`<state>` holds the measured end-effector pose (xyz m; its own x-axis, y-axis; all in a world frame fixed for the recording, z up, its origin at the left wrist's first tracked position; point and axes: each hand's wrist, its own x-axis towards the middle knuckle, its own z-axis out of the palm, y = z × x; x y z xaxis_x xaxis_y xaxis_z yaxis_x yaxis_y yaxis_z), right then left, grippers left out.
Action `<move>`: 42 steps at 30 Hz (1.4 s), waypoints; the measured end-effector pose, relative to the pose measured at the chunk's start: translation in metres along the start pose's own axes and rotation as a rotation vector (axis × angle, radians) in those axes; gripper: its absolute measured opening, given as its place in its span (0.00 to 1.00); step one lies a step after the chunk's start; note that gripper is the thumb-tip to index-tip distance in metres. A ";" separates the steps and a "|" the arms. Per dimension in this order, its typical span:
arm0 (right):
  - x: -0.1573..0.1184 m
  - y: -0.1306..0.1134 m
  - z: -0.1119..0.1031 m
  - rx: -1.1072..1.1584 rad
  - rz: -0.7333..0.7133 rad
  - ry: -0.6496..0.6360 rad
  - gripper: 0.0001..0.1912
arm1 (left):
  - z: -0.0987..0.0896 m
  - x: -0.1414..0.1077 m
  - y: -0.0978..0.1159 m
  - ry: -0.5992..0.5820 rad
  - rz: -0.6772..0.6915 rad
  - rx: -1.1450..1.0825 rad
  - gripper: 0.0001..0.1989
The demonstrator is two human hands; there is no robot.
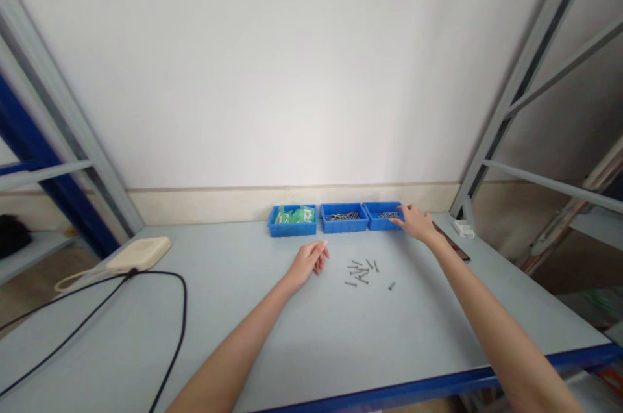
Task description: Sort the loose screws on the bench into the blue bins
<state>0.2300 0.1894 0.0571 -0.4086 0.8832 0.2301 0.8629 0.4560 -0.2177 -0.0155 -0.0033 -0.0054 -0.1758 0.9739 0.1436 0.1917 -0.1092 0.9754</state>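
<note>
The left hand (309, 263) rests on the pale grey tabletop (292, 348) with its fingers loosely curled in a narrow pose. Nothing is visible in it. The right hand (413, 223) is open with the fingers extended, and its fingertips are at the near right corner of the right blue plastic bin (377, 223). That bin holds a small batch of metal screws, and the hand shows no grip on any item.

A loose cluster of steel screws (360, 272) lies flat on the table between the two hands, nearer the left hand. A single screw (391, 286) lies apart from the cluster, below the right hand. Ahead of the left hand is the middle blue bin (344, 226), also holding screws. Farther left of it is the left blue bin (292, 228), holding small green-and-clear plastic bags. The three bins stand in a row against the wall, almost touching.

Just right of the right hand lies a dark flat object (452, 243), its kind hard to tell. Well left of the left hand lie a cream pad (139, 254) and a black cable (181, 289).
</note>
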 end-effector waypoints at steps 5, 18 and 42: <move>-0.066 0.014 0.018 0.360 -0.507 -0.358 0.23 | 0.004 -0.001 -0.001 -0.019 0.012 0.022 0.23; -0.093 -0.036 0.035 0.637 -0.399 -0.196 0.10 | 0.011 -0.009 0.006 -0.056 0.080 0.178 0.21; -0.085 -0.112 0.050 0.553 -0.506 -0.055 0.13 | 0.012 -0.008 0.008 -0.055 0.075 0.147 0.21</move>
<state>0.1529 0.0685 0.0145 -0.7425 0.5487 0.3842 0.2968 0.7837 -0.5457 -0.0012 -0.0093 -0.0002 -0.1029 0.9740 0.2019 0.3423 -0.1559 0.9266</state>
